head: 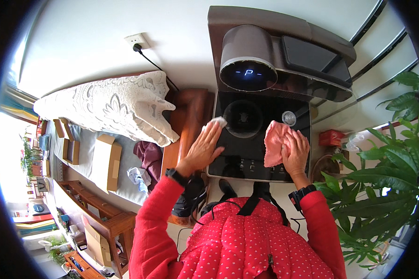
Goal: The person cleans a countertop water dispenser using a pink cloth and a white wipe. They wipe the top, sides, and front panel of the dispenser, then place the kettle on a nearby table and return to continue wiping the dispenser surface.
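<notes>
My left hand (pixel 203 148) lies fairly flat, its fingertips over a small white wad (pixel 219 121), perhaps tissue or cloth, at the left edge of a black glass countertop (pixel 239 148). Under my right hand (pixel 296 150) is a crumpled pink cloth (pixel 275 139), held against the right part of the same glass. Between the hands the surface bears a round marked plate (pixel 243 119). A small clear round fitting (pixel 288 118) sits just beyond the cloth. Behind rises the appliance's brown upper housing (pixel 248 40), with a lit round display (pixel 248 73).
At left stands a wooden sofa (pixel 186 129) partly under a white patterned cover (pixel 115 104), with open cardboard boxes (pixel 106 164) on its seat. A plugged-in cord (pixel 157 66) runs down the wall. A leafy plant (pixel 380 178) and red box (pixel 331 137) are at right.
</notes>
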Demonstrator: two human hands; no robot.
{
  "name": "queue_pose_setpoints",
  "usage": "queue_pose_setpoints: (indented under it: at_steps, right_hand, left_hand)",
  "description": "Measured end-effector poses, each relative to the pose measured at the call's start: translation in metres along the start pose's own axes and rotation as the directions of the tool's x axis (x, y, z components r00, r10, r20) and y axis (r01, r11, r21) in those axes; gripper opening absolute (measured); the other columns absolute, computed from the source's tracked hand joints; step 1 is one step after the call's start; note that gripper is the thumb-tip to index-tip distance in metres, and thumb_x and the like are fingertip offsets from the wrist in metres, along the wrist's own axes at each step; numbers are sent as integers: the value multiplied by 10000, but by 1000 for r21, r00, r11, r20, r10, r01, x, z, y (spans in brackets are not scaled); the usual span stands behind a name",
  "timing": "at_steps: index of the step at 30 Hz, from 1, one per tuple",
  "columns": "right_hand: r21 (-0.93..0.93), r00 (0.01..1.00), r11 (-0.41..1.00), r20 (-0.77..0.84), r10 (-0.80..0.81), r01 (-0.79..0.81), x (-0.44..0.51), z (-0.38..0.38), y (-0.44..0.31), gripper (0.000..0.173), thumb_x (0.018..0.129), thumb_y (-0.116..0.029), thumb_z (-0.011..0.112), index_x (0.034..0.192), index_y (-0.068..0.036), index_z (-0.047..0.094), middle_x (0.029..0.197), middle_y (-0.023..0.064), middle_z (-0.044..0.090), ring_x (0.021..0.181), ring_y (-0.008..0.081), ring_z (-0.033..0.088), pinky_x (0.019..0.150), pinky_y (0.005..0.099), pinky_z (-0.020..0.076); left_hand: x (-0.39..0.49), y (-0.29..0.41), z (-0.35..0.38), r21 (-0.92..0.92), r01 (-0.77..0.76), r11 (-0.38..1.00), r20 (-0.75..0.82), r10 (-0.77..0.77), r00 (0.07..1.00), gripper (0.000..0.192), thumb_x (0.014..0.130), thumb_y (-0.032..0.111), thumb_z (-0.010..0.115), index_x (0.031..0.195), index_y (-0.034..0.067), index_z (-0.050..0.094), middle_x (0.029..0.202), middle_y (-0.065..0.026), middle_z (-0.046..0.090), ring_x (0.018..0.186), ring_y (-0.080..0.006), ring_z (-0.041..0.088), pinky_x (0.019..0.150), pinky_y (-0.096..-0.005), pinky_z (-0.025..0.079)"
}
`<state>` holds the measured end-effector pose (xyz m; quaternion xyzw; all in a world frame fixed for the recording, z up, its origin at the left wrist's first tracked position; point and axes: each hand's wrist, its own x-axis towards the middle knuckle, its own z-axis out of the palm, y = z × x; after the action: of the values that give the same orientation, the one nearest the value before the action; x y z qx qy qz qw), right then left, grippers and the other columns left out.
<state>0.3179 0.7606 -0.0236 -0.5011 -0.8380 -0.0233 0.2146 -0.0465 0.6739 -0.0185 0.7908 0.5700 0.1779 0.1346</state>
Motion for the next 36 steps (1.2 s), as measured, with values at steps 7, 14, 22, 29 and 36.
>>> queue_pose_setpoints:
  at_steps: [7, 14, 22, 29, 36]
  right_hand:
    - [14, 1000, 1000, -18, -7, 7, -1, 2, 2, 443, 924, -271, 635, 1342, -134, 595, 1439, 76, 541, 1389, 314, 443, 1201, 517, 277]
    - [1, 1000, 1000, -31, -2, 2, 1, 0, -1, 453, 900, -248, 658, 1333, -129, 595, 1427, 80, 544, 1379, 315, 451, 1201, 516, 279]
    - [184, 996, 982, -89, -25, 41, 13, -14, -6, 255, 837, -196, 696, 1082, -144, 653, 1264, 60, 607, 1221, 351, 543, 1027, 519, 405]
    - [98, 997, 994, -61, 46, -40, 3, -10, 1, 417, 872, -309, 671, 1239, -116, 635, 1378, 81, 581, 1356, 298, 465, 1155, 518, 307]
    - [76, 996, 997, -79, 36, -30, -1, -2, 4, 404, 908, -323, 653, 1247, -105, 626, 1374, 95, 586, 1361, 300, 458, 1155, 533, 304]
  left_hand:
    - [-17, 16, -7, 18, -34, 999, 124, 32, 992, 784, 967, 358, 625, 1541, -76, 314, 1643, -233, 260, 1546, -390, 200, 1253, -473, 213]
    - [-73, 55, -13, 20, -82, 996, 255, 74, 964, 819, 960, 379, 625, 1570, -44, 279, 1659, -197, 248, 1562, -357, 178, 1261, -481, 176]
    - [45, -22, 0, 5, -38, 999, 37, 38, 999, 781, 967, 287, 637, 1560, -71, 277, 1639, -264, 250, 1549, -394, 189, 1269, -456, 168]
    - [74, -21, 1, 41, -8, 999, 89, 4, 996, 795, 986, 298, 596, 1578, -72, 216, 1656, -267, 204, 1553, -420, 158, 1261, -500, 155]
    - [27, 6, -12, 56, -68, 996, 198, 56, 979, 822, 953, 284, 628, 1581, -62, 226, 1654, -260, 221, 1555, -408, 168, 1264, -499, 149]
